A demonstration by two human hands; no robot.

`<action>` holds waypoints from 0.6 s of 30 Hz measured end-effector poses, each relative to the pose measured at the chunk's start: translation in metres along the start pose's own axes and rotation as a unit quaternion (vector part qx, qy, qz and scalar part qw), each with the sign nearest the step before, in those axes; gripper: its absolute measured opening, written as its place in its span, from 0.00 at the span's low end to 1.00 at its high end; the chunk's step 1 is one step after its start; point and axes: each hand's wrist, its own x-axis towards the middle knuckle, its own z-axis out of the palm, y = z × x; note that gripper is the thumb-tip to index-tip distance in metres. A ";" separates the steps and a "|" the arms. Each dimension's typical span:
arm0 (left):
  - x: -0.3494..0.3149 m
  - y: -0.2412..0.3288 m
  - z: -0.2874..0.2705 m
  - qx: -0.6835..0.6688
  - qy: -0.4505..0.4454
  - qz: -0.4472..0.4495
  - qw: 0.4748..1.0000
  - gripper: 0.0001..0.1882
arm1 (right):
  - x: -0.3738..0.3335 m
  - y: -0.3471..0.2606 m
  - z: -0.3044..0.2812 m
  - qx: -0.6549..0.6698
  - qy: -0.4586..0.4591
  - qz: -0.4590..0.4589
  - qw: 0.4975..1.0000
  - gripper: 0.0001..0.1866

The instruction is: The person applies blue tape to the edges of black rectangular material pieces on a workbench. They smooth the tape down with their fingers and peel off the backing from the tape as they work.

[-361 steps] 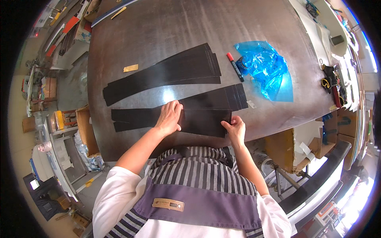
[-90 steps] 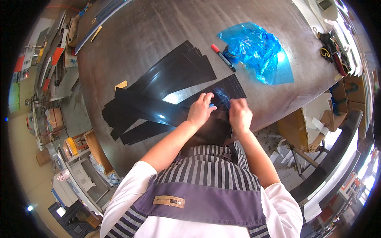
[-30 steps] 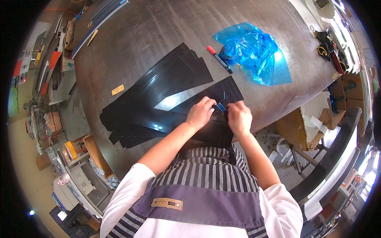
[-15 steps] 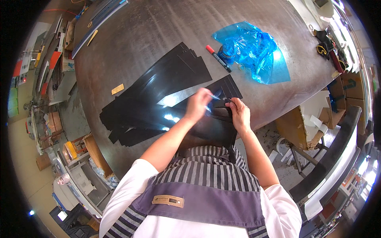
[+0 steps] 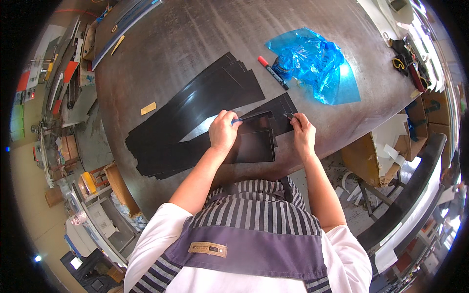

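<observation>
My left hand (image 5: 224,131) is closed in a pinch on a small scrap of blue film (image 5: 237,120), over the black flat panels (image 5: 195,112). To its right, my right hand (image 5: 304,134) pinches a small dark pointed thing (image 5: 288,115), whose kind I cannot make out. Its tip is over a narrow black panel (image 5: 282,108) with thin lines near its end. Between my hands lies a shiny black panel (image 5: 255,146) with a raised edge, close to my apron. The other panels overlap in a fanned pile reaching to the left.
Crumpled blue film (image 5: 317,63) lies on the metal table (image 5: 195,34) beyond my right hand, beside a red-capped marker (image 5: 272,72). A yellow strip (image 5: 148,108) is left of the panels. A cardboard box (image 5: 364,151) stands right of the table edge.
My left hand has pulled back left and nearer, away from my right hand, with the blue film. My right hand has shifted slightly right. The near shiny panel now lies flatter.
</observation>
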 end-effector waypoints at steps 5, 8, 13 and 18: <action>-0.008 0.018 0.016 -0.121 -0.176 0.094 0.972 0.10 | 0.002 0.001 0.001 -0.030 -0.034 -0.009 0.999 0.08; -0.012 0.019 0.033 -0.180 -0.148 0.067 0.970 0.09 | 0.002 -0.004 0.000 -0.050 -0.049 -0.072 0.995 0.07; -0.016 0.016 0.049 -0.144 -0.050 0.089 0.984 0.08 | -0.012 -0.010 0.007 -0.352 -0.006 -0.278 0.894 0.05; -0.018 0.020 0.050 -0.090 -0.075 0.070 0.991 0.07 | -0.016 -0.018 0.004 -0.294 -0.021 -0.294 0.909 0.05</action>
